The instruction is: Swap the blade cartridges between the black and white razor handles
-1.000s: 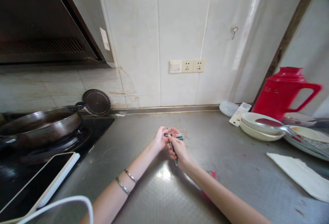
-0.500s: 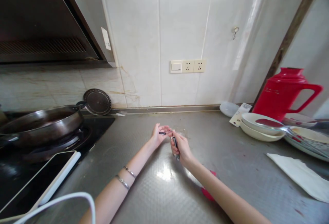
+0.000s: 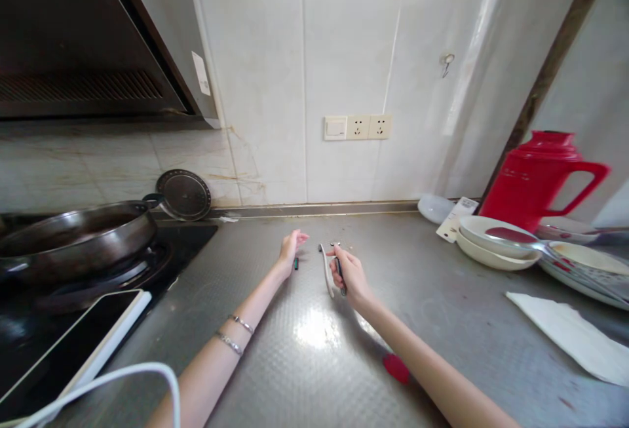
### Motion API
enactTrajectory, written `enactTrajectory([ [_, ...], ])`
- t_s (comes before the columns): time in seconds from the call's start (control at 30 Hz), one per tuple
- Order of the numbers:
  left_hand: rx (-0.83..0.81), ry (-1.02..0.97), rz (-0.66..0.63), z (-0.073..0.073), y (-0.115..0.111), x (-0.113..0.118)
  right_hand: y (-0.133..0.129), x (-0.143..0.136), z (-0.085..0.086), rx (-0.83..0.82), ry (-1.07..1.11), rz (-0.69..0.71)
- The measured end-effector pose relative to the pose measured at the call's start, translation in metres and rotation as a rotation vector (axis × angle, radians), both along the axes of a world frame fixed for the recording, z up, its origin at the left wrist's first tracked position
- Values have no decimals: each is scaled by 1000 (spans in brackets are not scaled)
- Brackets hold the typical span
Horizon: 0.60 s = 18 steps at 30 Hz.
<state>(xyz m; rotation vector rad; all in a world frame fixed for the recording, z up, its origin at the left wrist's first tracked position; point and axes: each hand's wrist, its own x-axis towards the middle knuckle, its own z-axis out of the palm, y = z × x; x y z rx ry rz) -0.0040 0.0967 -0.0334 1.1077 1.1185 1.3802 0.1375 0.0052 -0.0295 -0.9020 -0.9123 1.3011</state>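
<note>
My left hand (image 3: 291, 251) is over the counter with its fingers stretched out to the right. A small dark piece (image 3: 296, 263) with a greenish edge shows just below the palm; whether it touches the hand I cannot tell. My right hand (image 3: 351, 277) is closed around a slim tool with a dark handle (image 3: 341, 277); its kind is hidden by the fingers. Between the hands, a thin whitish strip with a dark end (image 3: 327, 274) lies close to my right fingers. Small bits (image 3: 335, 244) are on the counter beyond my right fingertips.
Left are a steel pan (image 3: 83, 244) on the stove (image 3: 181, 244) and a phone-like device (image 3: 73, 343) with a white cable (image 3: 142, 369). A red object (image 3: 396, 368) lies beside my right forearm. Right are stacked bowls (image 3: 496, 251), a red flask (image 3: 533, 182) and white paper (image 3: 570, 336).
My hands have moved apart, the left one leftward and the right one slightly right. The dark piece at my left fingers is now below the palm. The whitish strip has come into view.
</note>
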Motion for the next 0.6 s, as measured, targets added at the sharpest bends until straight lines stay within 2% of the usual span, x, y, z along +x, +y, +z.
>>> enactTrajectory([
  [0.13,66,97,19,15,-4,2,5,5,-2,18,-50,-44],
  [0.3,109,110,-75,32,-18,9,9,12,3,83,-98,-175],
  [0.47,-17,102,-267,22,-43,21,12,17,11,223,-204,-225],
  [0.6,-47,-39,-370,10,-57,28,11,18,16,310,-201,-229],
])
